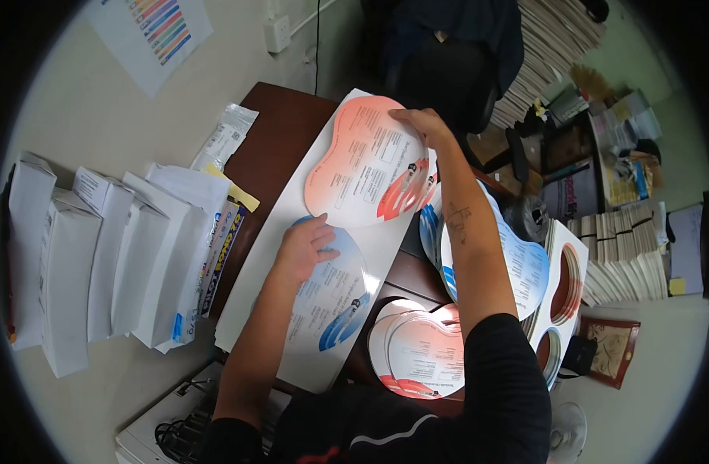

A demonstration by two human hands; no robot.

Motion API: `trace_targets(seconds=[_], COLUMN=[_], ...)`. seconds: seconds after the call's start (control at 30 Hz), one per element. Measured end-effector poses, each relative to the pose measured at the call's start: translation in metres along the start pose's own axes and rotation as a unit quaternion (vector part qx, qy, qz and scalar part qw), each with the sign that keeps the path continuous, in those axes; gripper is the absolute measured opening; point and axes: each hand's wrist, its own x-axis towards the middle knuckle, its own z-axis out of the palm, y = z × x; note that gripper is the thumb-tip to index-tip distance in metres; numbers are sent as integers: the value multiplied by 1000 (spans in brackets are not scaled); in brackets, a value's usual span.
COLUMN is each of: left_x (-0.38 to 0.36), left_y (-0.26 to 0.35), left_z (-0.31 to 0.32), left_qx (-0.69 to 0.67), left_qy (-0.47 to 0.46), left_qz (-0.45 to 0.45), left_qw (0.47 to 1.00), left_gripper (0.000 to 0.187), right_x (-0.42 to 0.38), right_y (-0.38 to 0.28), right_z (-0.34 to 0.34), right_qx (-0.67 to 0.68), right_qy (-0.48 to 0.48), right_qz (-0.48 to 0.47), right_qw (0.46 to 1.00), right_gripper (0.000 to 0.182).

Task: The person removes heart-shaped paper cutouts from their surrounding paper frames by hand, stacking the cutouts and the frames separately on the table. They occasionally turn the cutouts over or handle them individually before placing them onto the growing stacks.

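Head view: shows right hand (425, 124) at the far edge of red-printed card (354, 162), with fingertips on the printed face; cannot tell how tightly the fingers close beneath. Finds left hand (300, 251) spread wide near the card's lower edge, over blue-printed card (331, 301), with nothing visible in its grasp. Locates the red-printed card on white sheet (285, 197), atop brown desk (277, 112). Notes stacked red cards (428, 348) beside the sheet, blue cards (517, 263) partly behind the right forearm, and holed sheets (559, 236) farther right. Judges present step as positioning or separating the red-printed card by its edges; judges next move to call for even, two-handed support against bending.
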Motion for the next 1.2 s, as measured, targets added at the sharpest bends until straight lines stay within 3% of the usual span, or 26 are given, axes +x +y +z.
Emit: trace_targets(seconds=[0.1,0.23,0.3,0.4,0.6,0.7,0.83,1.03,1.17,1.2], left_x=[6,7,7,-16,-86,-128,-157,-199,-227,-232], left_y=[-2,-3,-3,-5,-24,-31,-56,-107,-137,-146], left_z=[-6,-5,-7,7,38,51,69,107,124,127], left_qx=[-12,-7,-17,-23,-92,-44,-94,-75,-229,-184], left_qy=[-4,-1,-1,51,-103,-154,-137,-143,-246,-236], left_qz=[-8,-7,-7,64,273,287,238,239,182,203], left_qw=[1000,1000,1000,996,952,944,957,958,924,932], left_gripper=[67,66,65,57,44,43,45,47,44,45], right_x=[-4,-22,-53,-123,-228,-275,-340,-400,-437,-440], right_y=[-20,-43,-55,-61,27,83,113,152,183,197], right_z=[-13,-11,-10,-17,-38,-39,-57,-105,-132,-141], right_qx=[-74,-80,-59,-26,354,453,478,490,486,473], right_qy=[-118,-156,-123,-88,-95,-92,-48,-7,-3,-15], right_qz=[-49,-144,-194,-292,-255,-254,-260,-233,-197,-171], right_qw=[989,974,971,952,895,850,838,840,852,864], right_gripper=[48,42,37,35,42,45,44,38,37,36])
